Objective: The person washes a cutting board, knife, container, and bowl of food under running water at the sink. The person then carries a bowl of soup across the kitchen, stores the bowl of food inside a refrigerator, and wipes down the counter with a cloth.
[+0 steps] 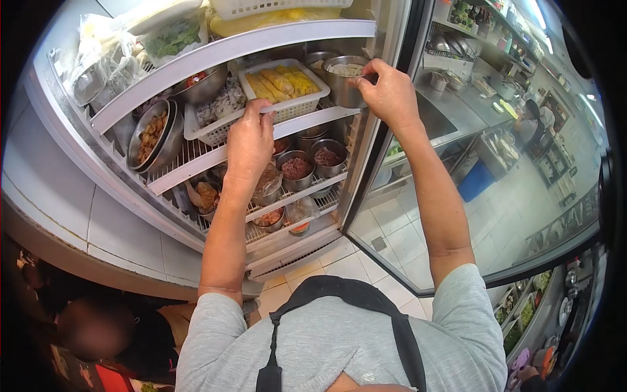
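Note:
My right hand (pixel 392 97) pinches the rim of a round metal pot (pixel 345 91) with pale contents, on a fridge shelf at upper centre. My left hand (pixel 249 145) has its fingers closed at the near corner of a white plastic basket (pixel 304 104) of yellow food pieces; its fingertips are partly hidden. Left of that hand, a second white basket (pixel 212 134) holds greyish-white pieces. A metal bowl of brown chunks (pixel 151 137) leans at the shelf's left end.
Metal bowls of dark red minced food (pixel 297 168) stand on the shelf below. Above are plastic bags (pixel 104 59) and a tub of greens (pixel 173 39). The glass fridge door (pixel 483 163) stands open on the right. At lower left is another person (pixel 140 326).

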`<state>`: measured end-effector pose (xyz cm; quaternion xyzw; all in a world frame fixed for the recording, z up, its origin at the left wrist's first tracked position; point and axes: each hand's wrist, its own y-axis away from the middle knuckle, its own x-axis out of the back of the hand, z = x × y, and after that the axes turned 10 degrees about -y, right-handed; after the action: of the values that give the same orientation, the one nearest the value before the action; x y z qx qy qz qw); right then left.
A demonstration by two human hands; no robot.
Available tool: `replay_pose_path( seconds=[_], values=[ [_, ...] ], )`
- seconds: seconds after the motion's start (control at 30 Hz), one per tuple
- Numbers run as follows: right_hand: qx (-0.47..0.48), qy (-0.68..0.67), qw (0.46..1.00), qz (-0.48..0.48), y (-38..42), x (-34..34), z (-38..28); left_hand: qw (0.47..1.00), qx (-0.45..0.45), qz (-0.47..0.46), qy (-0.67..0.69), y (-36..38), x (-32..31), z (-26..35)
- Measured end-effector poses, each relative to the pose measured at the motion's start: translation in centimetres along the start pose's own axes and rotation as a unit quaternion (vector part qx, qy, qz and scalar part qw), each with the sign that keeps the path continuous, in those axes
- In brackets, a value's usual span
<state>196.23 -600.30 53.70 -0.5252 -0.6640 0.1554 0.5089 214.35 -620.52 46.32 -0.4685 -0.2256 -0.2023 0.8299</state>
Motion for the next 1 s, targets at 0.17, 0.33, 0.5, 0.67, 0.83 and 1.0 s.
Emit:
replay_pose_path(
  seconds=[0.17,0.33,0.5,0.67,0.83,1.0],
  values=[
    [-0.032,-0.012,0.999,-0.011,-0.8,-0.8,-0.4,0.993,0.047,-0.035,0.101,0.3,1.1,0.7],
    [-0.031,-0.013,0.999,-0.004,-1.7,-2.2,0.0,0.996,0.045,-0.014,0.076,0.4,0.4,0.0],
    [-0.058,-0.021,0.998,-0.001,-2.3,-4.8,0.4,0.999,-0.022,0.027,0.033,0.5,-0.2,-0.7],
    [-0.023,0.021,0.999,0.037,-2.2,-7.3,1.8,0.998,0.03,0.005,0.057,0.2,0.0,-0.4],
    [-0.063,0.041,0.997,0.017,-1.9,-7.9,1.1,0.997,0.044,-0.01,0.055,0.1,0.0,-0.2],
    [-0.026,0.09,0.996,-0.014,-3.0,-8.3,1.7,0.998,0.024,0.026,0.055,-0.1,-1.2,-0.2]
  ],
)
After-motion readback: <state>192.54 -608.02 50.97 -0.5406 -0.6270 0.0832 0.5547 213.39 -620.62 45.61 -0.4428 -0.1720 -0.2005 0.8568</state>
